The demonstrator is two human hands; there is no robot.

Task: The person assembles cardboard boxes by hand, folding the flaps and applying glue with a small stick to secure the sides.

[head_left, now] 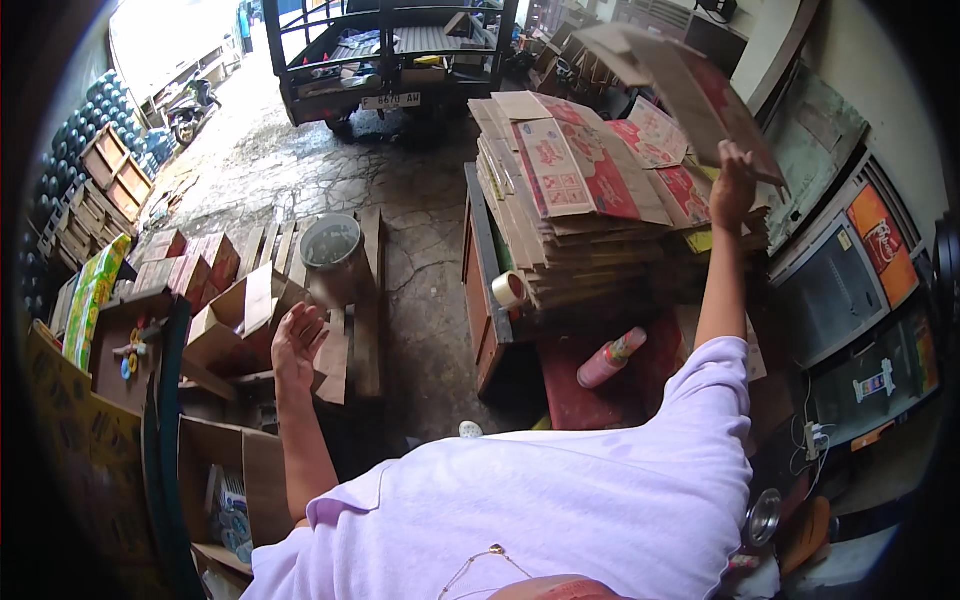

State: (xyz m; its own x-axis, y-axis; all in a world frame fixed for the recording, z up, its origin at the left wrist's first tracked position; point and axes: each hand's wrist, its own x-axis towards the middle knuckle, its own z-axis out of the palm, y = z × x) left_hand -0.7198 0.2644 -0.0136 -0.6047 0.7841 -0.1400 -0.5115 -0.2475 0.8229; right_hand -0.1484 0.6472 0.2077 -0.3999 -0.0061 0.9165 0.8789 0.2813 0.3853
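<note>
Flattened carton point(722, 112), head view: located at the upper right, over the right rear part of the stack of flattened cartons point(560, 195). Whether it touches the stack cannot be determined.

Grip, right hand point(735, 188): arm extended, fingers closed on the near edge of the carton. Edge holding probably suits a broad, thin sheet, since one hand can pinch the margin and leave the panels unobstructed.

Grip, left hand point(298, 345): unloaded, fingers loosely curled and apart, palm turned inward and upward. It is raised near an open carton point(220, 335) and the slatted wooden pallet point(368, 340), which carries a grey bucket point(335, 268).

Orientation: the long axis of the held carton runs obliquely, from the far upper left to the near lower right. The sheet is tilted, not level; a bent flap projects at the far left end, and a red printed panel is visible toward the right.

Placement: the stack lies flat on a wooden table point(481, 300), presumably to save space and keep the sheets within arm's reach. A tape roll point(508, 290) stands at its near left corner; a pink bottle point(608, 362) lies in front.
</note>
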